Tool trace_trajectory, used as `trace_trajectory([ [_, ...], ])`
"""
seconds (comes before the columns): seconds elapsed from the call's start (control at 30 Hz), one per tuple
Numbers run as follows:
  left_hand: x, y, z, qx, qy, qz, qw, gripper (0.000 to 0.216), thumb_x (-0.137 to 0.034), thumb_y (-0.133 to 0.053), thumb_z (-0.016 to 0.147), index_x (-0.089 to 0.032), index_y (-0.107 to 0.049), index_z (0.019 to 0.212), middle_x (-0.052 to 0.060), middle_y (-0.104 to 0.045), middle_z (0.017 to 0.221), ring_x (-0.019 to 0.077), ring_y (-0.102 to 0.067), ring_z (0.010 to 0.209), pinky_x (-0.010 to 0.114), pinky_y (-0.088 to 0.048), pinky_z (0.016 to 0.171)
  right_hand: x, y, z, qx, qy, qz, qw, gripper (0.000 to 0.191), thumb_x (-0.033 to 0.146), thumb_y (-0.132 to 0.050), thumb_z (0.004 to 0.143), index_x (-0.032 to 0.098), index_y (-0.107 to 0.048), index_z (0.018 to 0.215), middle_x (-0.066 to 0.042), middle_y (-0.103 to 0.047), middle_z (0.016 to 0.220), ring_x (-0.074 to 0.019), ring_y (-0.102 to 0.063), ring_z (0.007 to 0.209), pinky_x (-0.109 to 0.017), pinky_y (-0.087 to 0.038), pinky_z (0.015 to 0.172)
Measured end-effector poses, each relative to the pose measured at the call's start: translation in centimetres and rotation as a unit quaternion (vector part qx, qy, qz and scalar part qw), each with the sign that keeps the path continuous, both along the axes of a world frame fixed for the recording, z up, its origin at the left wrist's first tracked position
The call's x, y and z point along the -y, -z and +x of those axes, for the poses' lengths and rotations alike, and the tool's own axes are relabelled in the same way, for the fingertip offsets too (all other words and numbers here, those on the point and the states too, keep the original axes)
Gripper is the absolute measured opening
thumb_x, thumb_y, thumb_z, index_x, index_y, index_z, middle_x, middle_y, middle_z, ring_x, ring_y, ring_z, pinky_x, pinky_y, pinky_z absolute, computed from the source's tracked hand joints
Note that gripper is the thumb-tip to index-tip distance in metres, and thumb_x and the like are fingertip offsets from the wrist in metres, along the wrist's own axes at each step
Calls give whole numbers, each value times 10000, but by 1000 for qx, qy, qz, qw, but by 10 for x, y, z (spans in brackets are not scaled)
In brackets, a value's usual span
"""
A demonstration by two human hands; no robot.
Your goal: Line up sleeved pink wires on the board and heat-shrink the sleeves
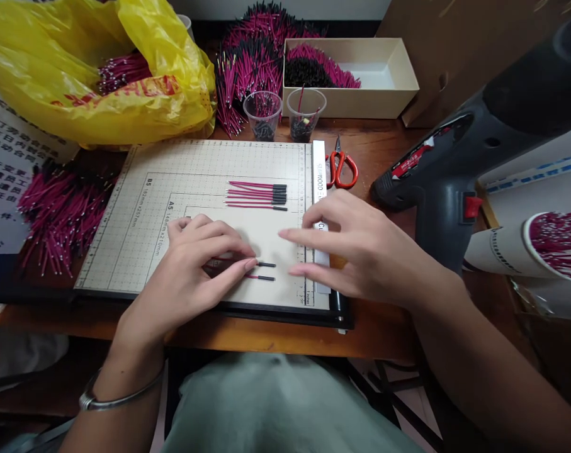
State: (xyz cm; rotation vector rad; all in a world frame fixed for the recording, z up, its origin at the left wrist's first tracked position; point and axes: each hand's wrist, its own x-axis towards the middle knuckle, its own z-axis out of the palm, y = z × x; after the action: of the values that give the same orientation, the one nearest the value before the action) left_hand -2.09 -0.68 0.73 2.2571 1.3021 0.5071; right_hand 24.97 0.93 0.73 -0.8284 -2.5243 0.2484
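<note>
My left hand (200, 264) rests low over the paper-cutter board (138, 251), thumb and forefinger pinched on a short magenta wire whose black sleeve (267, 265) sticks out to the right. Just below it lies a second magenta wire (266, 278) with a black sleeve, partly under my thumb. To the right, my right hand (346, 245) hovers over the board's edge, fingers apart and holding nothing. Above both hands, a neat row of several magenta wires (254, 194) lies with black-sleeved ends pointing right.
Red-handled scissors (344, 170) lie beyond the white rail (319, 157). Two clear cups (306, 113) and an open box (389, 94) stand behind. A yellow bag (172, 113) and wire pile (63, 214) are left. A heat gun (440, 170) and paper cup (502, 248) are right.
</note>
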Motion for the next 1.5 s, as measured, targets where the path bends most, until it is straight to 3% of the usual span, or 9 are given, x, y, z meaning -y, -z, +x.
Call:
trace_trajectory([
  [0.17, 1, 4, -2, 11, 2, 15, 1000, 136, -350, -696, 991, -272, -754, 897, -17, -773, 928, 230, -593, 910, 447, -313, 897, 8, 4, 4, 12, -47, -2, 999, 438, 569, -575, 1033, 199, -797, 1105, -87, -701, 1003, -202, -549, 912, -382, -444, 849],
  [0.4, 4, 5, 0, 5, -10, 22, 1000, 113, -345, -668, 998, -284, -741, 936, 3, -731, 984, 255, -613, 942, 466, -326, 884, 12, 11, 0, 16, -53, 19, 998, 500, 641, -584, 996, 195, -785, 1099, -75, -701, 963, -217, -568, 913, -411, -433, 865],
  [0.63, -18, -13, 24, -96, -65, 96, 989, 251, -408, -550, 1011, -291, -760, 937, 37, -757, 1039, 316, -638, 998, 548, -308, 952, 14, 12, 2, 10, -5, 64, 998, 402, 496, -631, 1023, 119, -771, 1025, -69, -712, 902, -239, -619, 976, -393, -478, 891],
  [0.77, -34, -19, 40, -143, -59, 91, 984, 279, -432, -530, 1000, -289, -765, 956, 55, -766, 1106, 365, -618, 1092, 619, -292, 1025, 15, 10, 1, 10, 0, 68, 998, 374, 416, -574, 1067, 118, -778, 969, -55, -687, 827, -222, -638, 896, -376, -466, 805],
  [1.5, -38, -8, 44, -192, -33, 123, 973, 275, -340, -527, 1030, -255, -777, 952, 90, -785, 1090, 374, -634, 1056, 633, -329, 960, 17, 9, -3, 20, 3, 47, 999, 330, 311, -535, 1086, 122, -781, 974, -53, -680, 828, -211, -633, 856, -377, -436, 772],
])
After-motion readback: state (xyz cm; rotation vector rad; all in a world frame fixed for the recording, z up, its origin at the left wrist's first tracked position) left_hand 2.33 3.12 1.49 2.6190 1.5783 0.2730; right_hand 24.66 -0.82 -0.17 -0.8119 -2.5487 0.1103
